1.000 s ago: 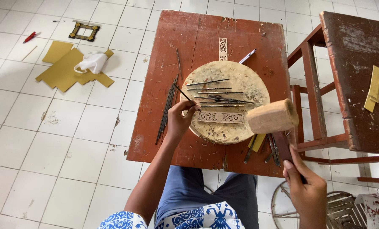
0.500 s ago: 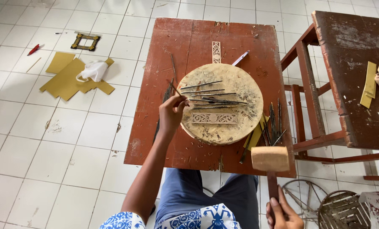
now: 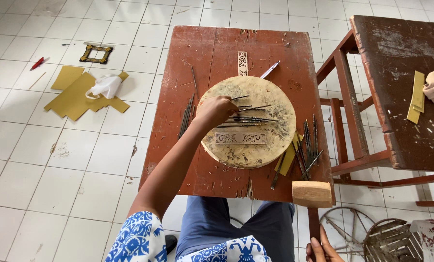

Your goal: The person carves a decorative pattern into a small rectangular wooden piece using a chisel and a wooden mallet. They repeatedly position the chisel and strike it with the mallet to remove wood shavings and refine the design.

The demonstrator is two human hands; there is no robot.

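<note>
The left hand [image 3: 216, 110] rests over the round pale wooden work block [image 3: 248, 121], which lies on the red-brown worn wooden table [image 3: 217, 53]. Its grip is curled, fingers bent down at the left ends of the thin dark metal chisels [image 3: 248, 118] laid across the block. The fingertips meet or nearly meet the chisel ends; whether one chisel is pinched cannot be told from this view.

The right hand [image 3: 324, 248] sits at the bottom edge of the view, below the table's near edge. Its grip is clenched around the dark handle of the wooden mallet [image 3: 312, 194]. The pale rectangular mallet head stands at the table's near right corner, with the handle running down to the hand.

Just below the chisels on the block lies a pierced pale rectangular ornament strip [image 3: 241, 138]. A second, narrower pierced strip [image 3: 242, 63] lies upright on the table beyond the block, with a slim silver pen-like tool [image 3: 270, 69] just beside it. A further set of dark metal tools [image 3: 308, 145] lies on the table right of the block, partly over a yellow strip [image 3: 287, 160]. Another bundle of thin dark rods [image 3: 186, 116] lies left of the block.

On the white tiled floor [image 3: 42, 184], left of the table, lie yellow sheet pieces [image 3: 74, 97] with a white cloth [image 3: 105, 86] on them.
</note>
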